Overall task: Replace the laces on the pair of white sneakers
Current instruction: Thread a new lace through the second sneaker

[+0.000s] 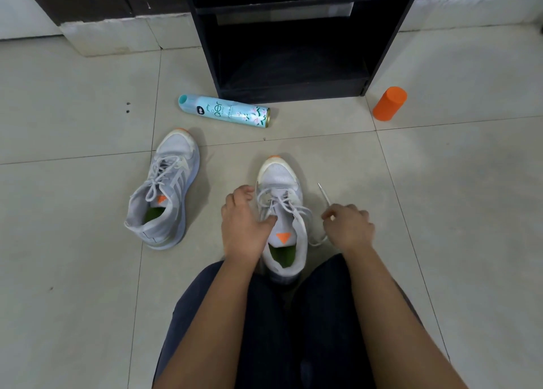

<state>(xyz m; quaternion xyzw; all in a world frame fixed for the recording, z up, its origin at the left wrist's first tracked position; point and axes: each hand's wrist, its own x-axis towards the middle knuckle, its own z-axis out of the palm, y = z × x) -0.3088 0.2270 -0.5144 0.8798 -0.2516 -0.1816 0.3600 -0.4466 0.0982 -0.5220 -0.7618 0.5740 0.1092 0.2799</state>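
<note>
Head view, the only one. The person sits on the pale tiled floor (73, 118), with dark trousers (264, 344) at the frame bottom.

The near white mesh sneaker (277, 172), orange at the toe tip, stands between the knees with its toe pointing away, likely placed there so both hands can reach the eyelets. The left hand (244, 227) lies on its left flank, fingers curled at the eyelet row and thumb across the tongue. Its grip is clamped on the shoe, judged to be steadying it for lace work.

The right hand (348, 225) is just right of the shoe, its grip pinched together on the white flat lace (324, 194). The lace tip sticks up and away from the fingers, and the rest loops loosely back to the upper eyelets. The lace is threaded through most eyelets, so judged early: the old lace is only starting to come out of shoe one.

The second white mesh sneaker (169, 183) sits well to the left, tilted outward, fully laced and apart from both hands, probably parked until its turn.

Count:
- Sneakers: two.
- Hands: two.
- Free lace tips visible: one.
- Replacement laces: none in frame.

Extras:
- One pale blue air-freshener spray can (224, 111), lying on its side beyond the shoes.
- One orange plastic cylinder (389, 103), far right.
- One black open shelf unit (282, 74), at the back.
</note>
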